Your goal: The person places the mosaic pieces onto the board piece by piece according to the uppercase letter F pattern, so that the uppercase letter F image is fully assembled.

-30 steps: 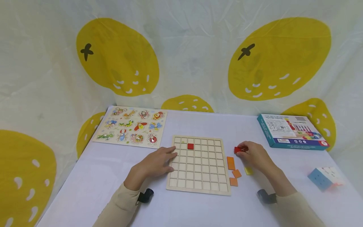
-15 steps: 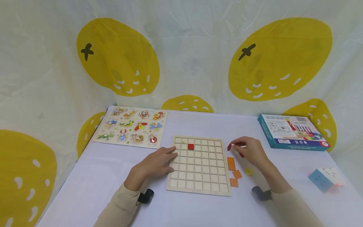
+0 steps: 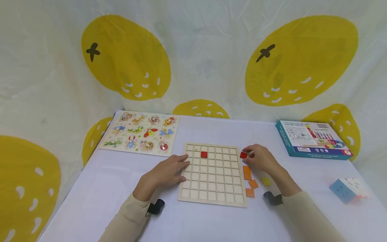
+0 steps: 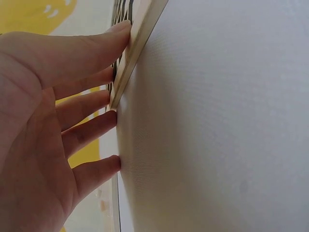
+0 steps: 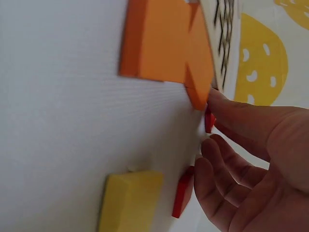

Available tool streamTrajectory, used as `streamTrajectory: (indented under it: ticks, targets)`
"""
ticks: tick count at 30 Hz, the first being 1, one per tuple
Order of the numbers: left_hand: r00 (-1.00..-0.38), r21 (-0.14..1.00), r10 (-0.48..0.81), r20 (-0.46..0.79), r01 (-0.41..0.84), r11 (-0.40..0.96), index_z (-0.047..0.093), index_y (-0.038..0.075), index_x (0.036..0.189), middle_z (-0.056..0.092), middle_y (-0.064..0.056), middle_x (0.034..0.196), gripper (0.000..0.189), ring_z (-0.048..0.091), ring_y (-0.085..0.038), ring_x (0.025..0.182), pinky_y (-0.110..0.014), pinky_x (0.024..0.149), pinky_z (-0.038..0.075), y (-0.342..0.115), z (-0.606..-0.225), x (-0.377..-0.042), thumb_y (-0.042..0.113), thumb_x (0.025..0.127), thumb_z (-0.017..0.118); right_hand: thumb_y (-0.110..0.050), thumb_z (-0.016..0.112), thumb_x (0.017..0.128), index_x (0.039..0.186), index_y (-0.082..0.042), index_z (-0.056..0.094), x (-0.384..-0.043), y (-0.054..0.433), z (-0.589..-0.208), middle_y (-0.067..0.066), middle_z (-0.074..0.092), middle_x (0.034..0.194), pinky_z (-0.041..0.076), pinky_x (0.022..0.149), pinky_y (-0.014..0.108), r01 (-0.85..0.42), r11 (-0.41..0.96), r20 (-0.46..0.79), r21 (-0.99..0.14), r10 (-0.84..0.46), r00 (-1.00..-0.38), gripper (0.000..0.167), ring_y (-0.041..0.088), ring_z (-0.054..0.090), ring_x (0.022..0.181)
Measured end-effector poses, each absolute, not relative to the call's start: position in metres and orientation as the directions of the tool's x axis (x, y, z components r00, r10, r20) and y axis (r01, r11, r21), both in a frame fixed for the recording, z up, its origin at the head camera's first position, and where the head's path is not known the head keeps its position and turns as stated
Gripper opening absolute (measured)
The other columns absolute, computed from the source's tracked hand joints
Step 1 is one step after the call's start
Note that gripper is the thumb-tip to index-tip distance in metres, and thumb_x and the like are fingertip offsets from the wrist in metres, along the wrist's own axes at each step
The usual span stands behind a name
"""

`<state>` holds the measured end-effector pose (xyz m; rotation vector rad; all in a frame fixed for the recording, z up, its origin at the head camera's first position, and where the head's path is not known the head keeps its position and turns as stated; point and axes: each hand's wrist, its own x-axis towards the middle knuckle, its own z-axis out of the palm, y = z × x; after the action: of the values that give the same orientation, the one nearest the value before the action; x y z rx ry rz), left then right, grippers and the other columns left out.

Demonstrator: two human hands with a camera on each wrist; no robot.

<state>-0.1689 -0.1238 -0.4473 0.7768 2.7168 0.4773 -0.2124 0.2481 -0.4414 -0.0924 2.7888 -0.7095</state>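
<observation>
A pale wooden grid board [image 3: 211,203] lies on the white table, one red square tile [image 3: 204,154] sitting in a cell near its top. On the board's left edge rests my left hand [image 3: 167,171], fingers spread; the left wrist view shows its thumb [image 4: 91,53] against the rim. My right hand [image 3: 262,158] pinches a second red tile [image 3: 243,155] between thumb and fingers, just off the board's upper right edge. Under its other fingers in the right wrist view, another red tile [image 5: 183,192] lies on the table.
Several orange tiles [image 3: 247,172] lie along the board's right side, a yellow tile [image 3: 266,181] beyond them. An insect picture puzzle [image 3: 139,134] lies at back left. A toy box [image 3: 312,139] stands at back right, a puzzle cube [image 3: 347,190] at far right.
My right hand has moved left toward the board with a red tile, drawing it away from where the red tiles were. The left hand stays on the board's edge.
</observation>
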Motion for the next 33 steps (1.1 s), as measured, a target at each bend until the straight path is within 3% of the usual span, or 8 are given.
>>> streamTrajectory:
  ticks: [9,16,25,33]
  targets:
    - [-0.821,0.379,0.544,-0.172,0.454,0.806,0.056,0.013,0.147,0.039,-0.005,0.165,0.062,0.040,-0.030,0.151,-0.047,0.121,0.040,-0.125,-0.445,-0.169,0.034,0.092,0.075,-0.018,0.075,0.093,0.121,-0.002,0.068,-0.216,0.244,-0.445,0.020,0.066,0.118,0.060,0.091,0.043,0.002,0.883,-0.230,-0.470,-0.121,-0.966,0.033,0.030,0.061,0.101]
    - [-0.816,0.384,0.553,-0.166,0.463,0.799,0.057,0.012,0.146,0.040,-0.006,0.165,0.061,0.041,-0.030,0.151,-0.047,0.120,0.041,-0.124,-0.446,-0.169,0.033,0.091,0.076,-0.017,0.070,0.097,0.128,-0.001,0.062,-0.213,0.242,-0.442,0.022,0.064,0.124,0.058,0.097,0.046,0.044,0.867,-0.254,-0.496,-0.096,-0.962,0.036,0.032,0.059,0.106]
    - [-0.820,0.376,0.545,-0.173,0.457,0.806,0.056,0.013,0.147,0.039,-0.005,0.166,0.062,0.040,-0.030,0.152,-0.047,0.122,0.039,-0.124,-0.446,-0.169,0.034,0.092,0.075,-0.017,0.069,0.097,0.134,-0.007,0.063,-0.214,0.235,-0.428,0.019,0.066,0.129,0.063,0.090,0.039,0.008,0.840,-0.176,-0.542,-0.104,-0.979,0.038,0.029,0.063,0.104]
    - [-0.818,0.376,0.548,-0.174,0.459,0.805,0.056,0.013,0.147,0.039,-0.005,0.166,0.063,0.040,-0.030,0.152,-0.047,0.122,0.039,-0.124,-0.446,-0.169,0.034,0.092,0.076,-0.021,0.076,0.093,0.119,-0.010,0.073,-0.217,0.212,-0.423,0.015,0.070,0.125,0.062,0.088,0.041,-0.058,0.800,-0.102,-0.597,-0.148,-0.984,0.028,0.032,0.069,0.108]
